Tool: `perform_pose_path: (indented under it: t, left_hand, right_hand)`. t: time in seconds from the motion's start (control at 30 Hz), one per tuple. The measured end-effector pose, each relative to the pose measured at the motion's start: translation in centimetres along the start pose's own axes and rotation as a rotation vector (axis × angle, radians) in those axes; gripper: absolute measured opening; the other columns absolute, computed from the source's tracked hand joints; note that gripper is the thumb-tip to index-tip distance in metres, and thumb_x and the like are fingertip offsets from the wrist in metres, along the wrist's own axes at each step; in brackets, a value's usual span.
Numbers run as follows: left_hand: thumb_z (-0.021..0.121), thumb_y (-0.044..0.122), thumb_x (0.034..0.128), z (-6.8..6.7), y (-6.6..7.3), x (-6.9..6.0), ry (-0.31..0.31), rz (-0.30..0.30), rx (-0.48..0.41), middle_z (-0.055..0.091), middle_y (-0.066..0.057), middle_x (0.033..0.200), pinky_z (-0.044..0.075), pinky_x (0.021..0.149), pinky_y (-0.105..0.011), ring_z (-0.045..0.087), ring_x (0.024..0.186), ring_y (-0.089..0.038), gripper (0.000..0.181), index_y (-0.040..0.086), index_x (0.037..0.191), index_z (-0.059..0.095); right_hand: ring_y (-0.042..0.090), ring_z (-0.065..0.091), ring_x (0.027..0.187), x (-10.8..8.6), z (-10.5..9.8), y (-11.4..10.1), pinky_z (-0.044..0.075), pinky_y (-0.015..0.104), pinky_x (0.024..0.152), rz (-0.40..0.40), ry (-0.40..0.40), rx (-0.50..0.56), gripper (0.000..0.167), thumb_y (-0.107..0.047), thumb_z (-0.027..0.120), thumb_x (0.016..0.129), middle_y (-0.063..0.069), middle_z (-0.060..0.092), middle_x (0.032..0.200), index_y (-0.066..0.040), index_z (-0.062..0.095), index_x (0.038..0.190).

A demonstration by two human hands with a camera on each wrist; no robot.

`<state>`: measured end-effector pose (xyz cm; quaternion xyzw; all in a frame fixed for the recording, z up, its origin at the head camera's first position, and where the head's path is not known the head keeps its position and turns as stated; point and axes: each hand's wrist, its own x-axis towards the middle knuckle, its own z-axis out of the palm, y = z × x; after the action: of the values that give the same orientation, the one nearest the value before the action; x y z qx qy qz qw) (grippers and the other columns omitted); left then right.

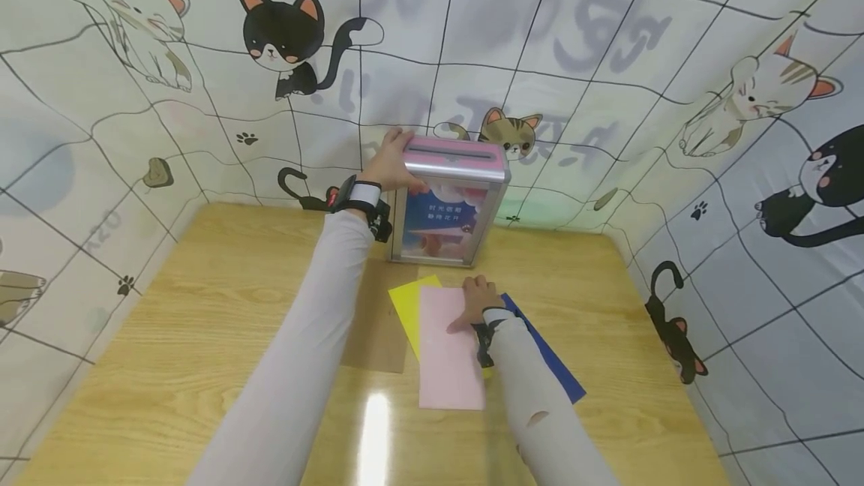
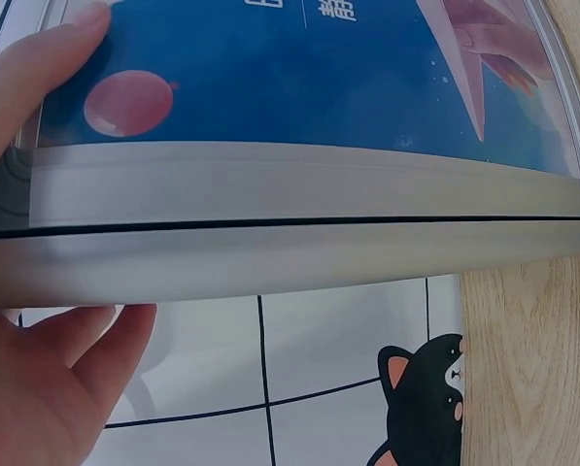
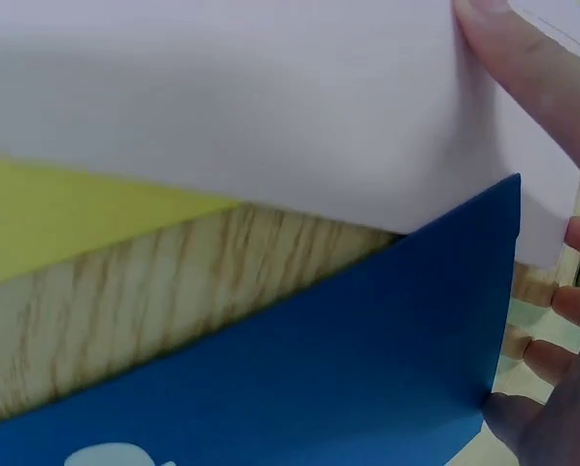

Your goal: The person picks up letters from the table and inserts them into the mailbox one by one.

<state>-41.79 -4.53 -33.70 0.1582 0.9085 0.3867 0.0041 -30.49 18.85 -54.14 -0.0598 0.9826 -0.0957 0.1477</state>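
At the back of the table stands a slotted box [image 1: 445, 220] with a pink top, silver frame and blue printed front. My left hand [image 1: 390, 163] grips its upper left edge; in the left wrist view the thumb [image 2: 37, 73] lies on the front and the fingers on the other side of the frame. My right hand [image 1: 478, 302] holds a pink envelope [image 1: 448, 366] near its far right corner, thumb on top, fingers at the edge. The little finger touches the end of a blue envelope [image 3: 367, 340]. A yellow envelope [image 1: 408, 302] lies partly beneath the pink one.
A flat brown envelope [image 1: 385, 332] lies on the wooden table [image 1: 223, 306], left of the yellow one, almost the table's own colour. Cloth printed with cats and grid lines [image 1: 418, 28] hangs behind the box and along both sides.
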Motion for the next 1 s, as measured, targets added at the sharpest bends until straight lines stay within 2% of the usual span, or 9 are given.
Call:
perform_pose_path:
  t: [0.17,0.3,0.43,0.53,0.67,0.77,0.83,0.9,1.0]
  left_hand:
    - [0.086,0.027,0.0536,0.2,-0.1,-0.1,0.015,0.004,-0.009,0.004,-0.009,0.151,0.035,0.1,-0.045,0.028,0.129,-0.035,0.116,0.016,0.146,0.017]
    - [0.086,0.027,0.0544,0.2,0.1,-0.3,0.015,-0.001,0.001,0.005,-0.009,0.151,0.035,0.101,-0.044,0.028,0.13,-0.034,0.115,0.015,0.146,0.017]
    - [0.085,0.026,0.0557,0.1,0.4,-0.5,0.014,-0.002,0.005,0.004,-0.008,0.151,0.035,0.101,-0.043,0.028,0.13,-0.034,0.114,0.015,0.146,0.017]
    - [0.086,0.027,0.0552,0.0,0.4,-0.4,0.018,0.003,0.004,0.004,-0.008,0.151,0.036,0.1,-0.043,0.028,0.129,-0.033,0.114,0.015,0.146,0.017]
    - [0.086,0.028,0.0541,0.0,0.3,-0.2,0.022,0.013,0.007,0.005,-0.008,0.151,0.036,0.1,-0.044,0.029,0.129,-0.034,0.115,0.015,0.146,0.018]
    - [0.086,0.03,0.0537,0.0,0.2,-0.1,0.022,0.02,0.014,0.005,-0.009,0.151,0.036,0.101,-0.044,0.028,0.13,-0.034,0.115,0.014,0.146,0.018]
    - [0.086,0.03,0.0538,0.0,0.1,-0.1,0.02,0.021,0.024,0.005,-0.009,0.151,0.035,0.101,-0.044,0.027,0.13,-0.034,0.115,0.015,0.146,0.018]
    - [0.086,0.031,0.0539,0.0,0.1,-0.1,0.018,0.017,0.028,0.005,-0.009,0.151,0.035,0.101,-0.044,0.026,0.131,-0.034,0.116,0.015,0.146,0.018]
    - [0.086,0.031,0.0544,0.1,0.0,0.0,0.017,0.011,0.025,0.005,-0.008,0.151,0.035,0.101,-0.044,0.027,0.131,-0.034,0.115,0.016,0.146,0.018]
  right_hand:
    - [0.03,0.049,0.093,0.5,-0.6,0.6,0.047,0.044,0.08,-0.036,0.036,-0.009,0.08,-0.049,0.082,0.053,0.013,0.052,0.104,-0.002,0.051,0.11]
    - [0.023,0.05,0.075,0.9,-1.9,0.9,0.044,0.034,0.065,-0.044,0.02,0.164,0.049,-0.026,0.083,0.06,0.007,0.054,0.082,-0.004,0.053,0.091]
    - [0.021,0.047,0.07,1.2,-2.9,1.5,0.038,0.028,0.058,-0.042,-0.015,0.315,0.036,-0.013,0.077,0.065,0.006,0.051,0.076,-0.004,0.05,0.087]
    - [0.019,0.048,0.068,3.0,-1.6,3.7,0.038,0.028,0.056,-0.151,0.02,0.343,0.031,-0.015,0.073,0.07,0.004,0.051,0.077,-0.008,0.049,0.088]
    - [0.019,0.055,0.074,8.6,3.2,9.1,0.044,0.029,0.059,-0.338,0.1,0.347,0.025,-0.016,0.067,0.073,0.007,0.059,0.087,-0.014,0.055,0.094]
    - [0.023,0.058,0.088,11.7,5.3,11.7,0.048,0.033,0.068,-0.37,0.109,0.367,0.03,-0.014,0.064,0.073,0.009,0.062,0.104,-0.016,0.063,0.103]
    - [0.025,0.057,0.098,11.5,4.7,11.7,0.049,0.037,0.077,-0.333,0.058,0.396,0.033,-0.016,0.062,0.077,0.008,0.06,0.114,-0.016,0.063,0.11]
    - [0.023,0.057,0.089,10.8,3.8,11.4,0.05,0.034,0.068,-0.321,0.054,0.445,0.032,-0.015,0.061,0.077,0.008,0.061,0.11,-0.015,0.064,0.109]
    - [0.023,0.057,0.083,8.7,1.1,9.7,0.05,0.033,0.061,-0.236,0.0,0.511,0.032,-0.015,0.061,0.079,0.01,0.062,0.104,-0.013,0.062,0.111]
